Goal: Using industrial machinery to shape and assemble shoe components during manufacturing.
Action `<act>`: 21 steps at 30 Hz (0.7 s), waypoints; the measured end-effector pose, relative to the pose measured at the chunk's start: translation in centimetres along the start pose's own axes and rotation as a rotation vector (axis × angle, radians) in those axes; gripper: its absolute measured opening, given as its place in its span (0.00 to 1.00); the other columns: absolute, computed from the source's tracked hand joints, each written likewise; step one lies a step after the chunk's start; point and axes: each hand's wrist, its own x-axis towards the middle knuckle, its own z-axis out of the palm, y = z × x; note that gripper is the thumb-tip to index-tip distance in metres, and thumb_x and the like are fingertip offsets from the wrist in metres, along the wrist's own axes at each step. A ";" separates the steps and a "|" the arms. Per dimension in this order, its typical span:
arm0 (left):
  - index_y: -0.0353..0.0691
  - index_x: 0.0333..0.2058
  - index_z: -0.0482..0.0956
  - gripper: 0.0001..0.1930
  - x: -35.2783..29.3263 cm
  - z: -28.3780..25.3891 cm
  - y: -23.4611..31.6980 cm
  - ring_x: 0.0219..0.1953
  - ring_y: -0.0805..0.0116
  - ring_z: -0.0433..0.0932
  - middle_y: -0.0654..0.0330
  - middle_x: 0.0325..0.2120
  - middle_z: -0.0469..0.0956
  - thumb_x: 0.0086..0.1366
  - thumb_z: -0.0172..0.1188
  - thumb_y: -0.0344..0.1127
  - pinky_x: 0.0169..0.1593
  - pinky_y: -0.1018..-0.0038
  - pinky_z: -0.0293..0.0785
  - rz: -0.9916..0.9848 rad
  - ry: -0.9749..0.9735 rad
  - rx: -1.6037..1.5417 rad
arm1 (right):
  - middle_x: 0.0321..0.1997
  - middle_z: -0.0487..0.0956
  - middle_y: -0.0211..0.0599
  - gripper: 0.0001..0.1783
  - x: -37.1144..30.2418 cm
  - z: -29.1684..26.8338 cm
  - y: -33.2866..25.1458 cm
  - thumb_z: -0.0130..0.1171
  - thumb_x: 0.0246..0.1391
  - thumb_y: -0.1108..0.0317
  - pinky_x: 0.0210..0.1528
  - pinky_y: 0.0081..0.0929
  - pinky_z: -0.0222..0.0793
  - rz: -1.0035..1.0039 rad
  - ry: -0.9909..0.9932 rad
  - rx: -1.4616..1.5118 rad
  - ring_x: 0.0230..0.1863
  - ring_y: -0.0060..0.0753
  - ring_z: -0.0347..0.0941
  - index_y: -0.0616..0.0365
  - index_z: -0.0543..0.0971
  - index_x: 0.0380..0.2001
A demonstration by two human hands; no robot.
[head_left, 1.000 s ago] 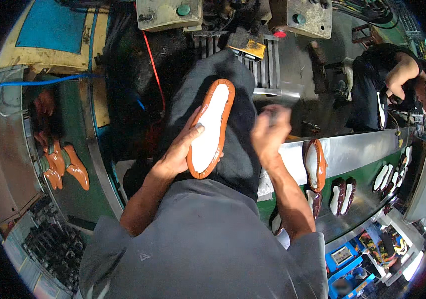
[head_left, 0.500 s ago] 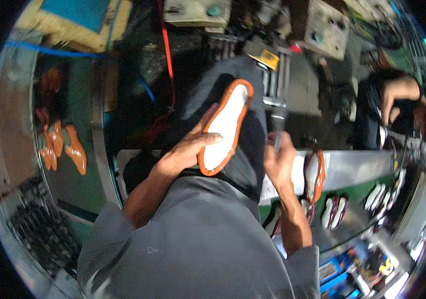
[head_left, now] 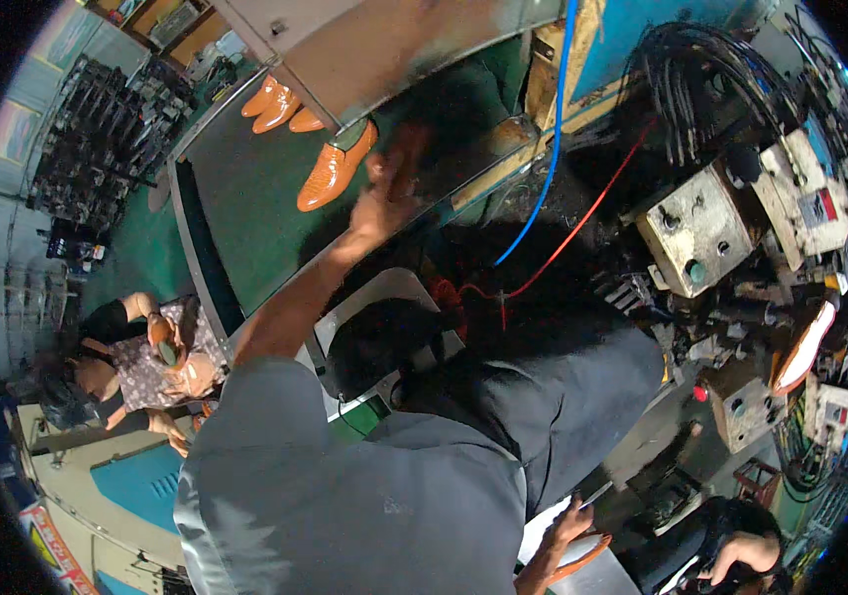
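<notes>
My left hand (head_left: 382, 206) reaches out over a dark green surface (head_left: 245, 188), blurred, its fingers apart and nothing visible in them. Just beside it lies a glossy orange shoe (head_left: 338, 171), toe toward me, with several similar orange shoes (head_left: 275, 111) behind. Low on the right, my right hand (head_left: 567, 526) is closed around a hand tool with a thin grey shaft (head_left: 598, 493); its far end is unclear. An orange shoe with a pale underside (head_left: 582, 557) lies close below that hand on a metal ledge (head_left: 607, 575).
A brown metal panel (head_left: 374, 59) overhangs the green surface. A blue hose (head_left: 555, 129) and a red cord (head_left: 592, 208) hang ahead. Machine control boxes (head_left: 696, 233) stand right, near a white-soled shoe (head_left: 805, 347). One person (head_left: 161, 347) works at left, another (head_left: 731, 540) at lower right.
My view has swung left. The orange shoe has left my left hand, which is now stretched out over the green surface beside the orange shoes. My right hand still grips the tool.
</notes>
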 end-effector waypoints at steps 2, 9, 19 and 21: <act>0.57 0.74 0.66 0.37 2.8 -2.4 5.4 0.74 0.30 0.61 0.36 0.76 0.55 0.69 0.67 0.50 0.64 0.34 0.73 -0.080 0.025 -0.073 | 0.36 0.86 0.61 0.27 -6.6 -2.5 0.9 0.66 0.65 0.56 0.40 0.50 0.75 0.061 0.159 -0.212 0.35 0.58 0.81 0.80 0.81 0.43; 0.88 0.78 0.52 0.40 0.4 -6.3 -4.5 0.72 0.25 0.61 0.34 0.74 0.56 0.77 0.53 0.35 0.62 0.24 0.68 -0.453 -0.170 0.776 | 0.37 0.85 0.60 0.23 -15.1 -1.0 -0.1 0.60 0.69 0.58 0.42 0.49 0.76 -0.631 0.403 -0.612 0.37 0.59 0.81 0.75 0.82 0.43; 0.44 0.62 0.81 0.25 -18.5 -16.5 2.1 0.51 0.39 0.84 0.41 0.53 0.83 0.65 0.61 0.29 0.57 0.51 0.82 -0.429 0.113 0.243 | 0.45 0.86 0.55 0.22 -2.3 -1.3 -3.1 0.57 0.72 0.58 0.51 0.48 0.76 -0.791 0.220 -0.418 0.44 0.54 0.82 0.70 0.83 0.49; 0.38 0.55 0.86 0.20 -23.8 -17.5 0.8 0.45 0.40 0.86 0.38 0.44 0.86 0.65 0.59 0.28 0.52 0.53 0.82 -0.376 0.202 0.168 | 0.46 0.86 0.54 0.22 0.3 -4.6 -2.5 0.56 0.73 0.57 0.52 0.48 0.76 -0.795 0.238 -0.388 0.45 0.53 0.82 0.69 0.84 0.50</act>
